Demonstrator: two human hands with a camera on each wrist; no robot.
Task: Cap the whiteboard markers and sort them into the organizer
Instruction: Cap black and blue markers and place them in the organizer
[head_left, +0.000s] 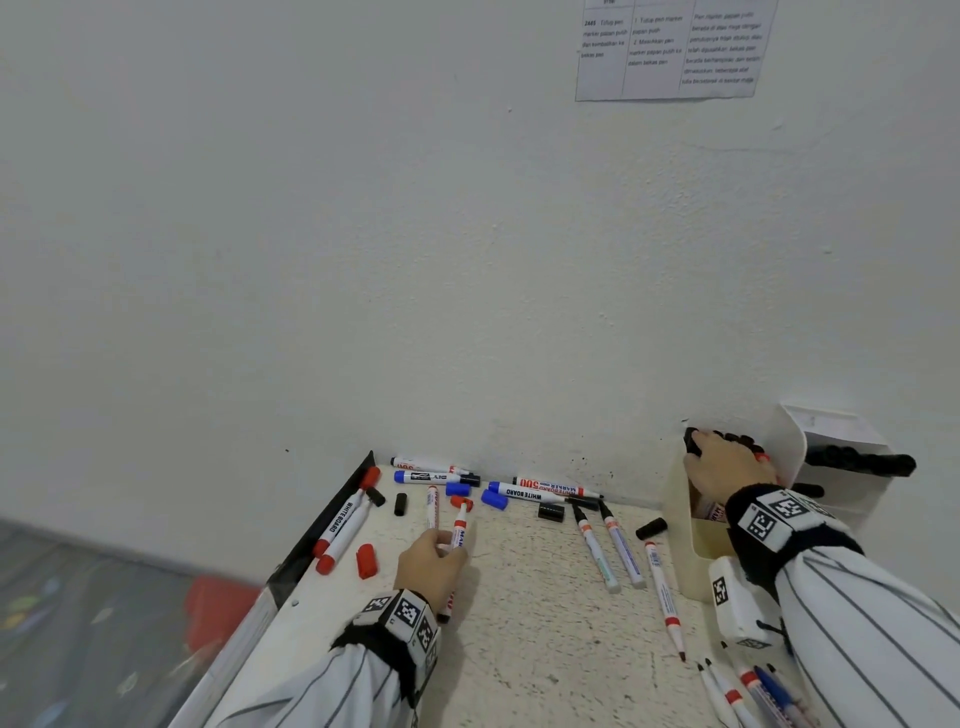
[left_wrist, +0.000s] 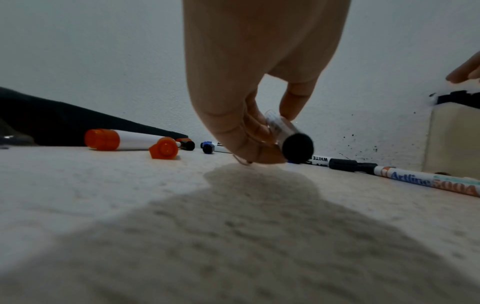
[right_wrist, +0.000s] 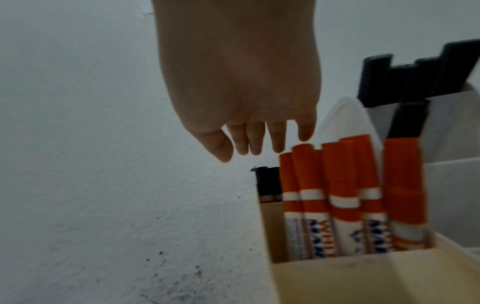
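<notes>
The cream organizer (head_left: 698, 545) is standing against the wall, red-capped markers (right_wrist: 337, 185) upright inside. The right hand (head_left: 727, 467) is hovering there, fingers loose, holding nothing. The left hand (head_left: 431, 564) is pinching a white, uncapped red marker (head_left: 459, 530) on the table (head_left: 519, 649).

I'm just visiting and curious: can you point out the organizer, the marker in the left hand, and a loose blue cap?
organizer (head_left: 698, 551): head view, on its cream front wall.
marker in the left hand (head_left: 460, 527): head view, on its white barrel above the fingers.
loose blue cap (head_left: 494, 499): head view, on the cap's side.
</notes>
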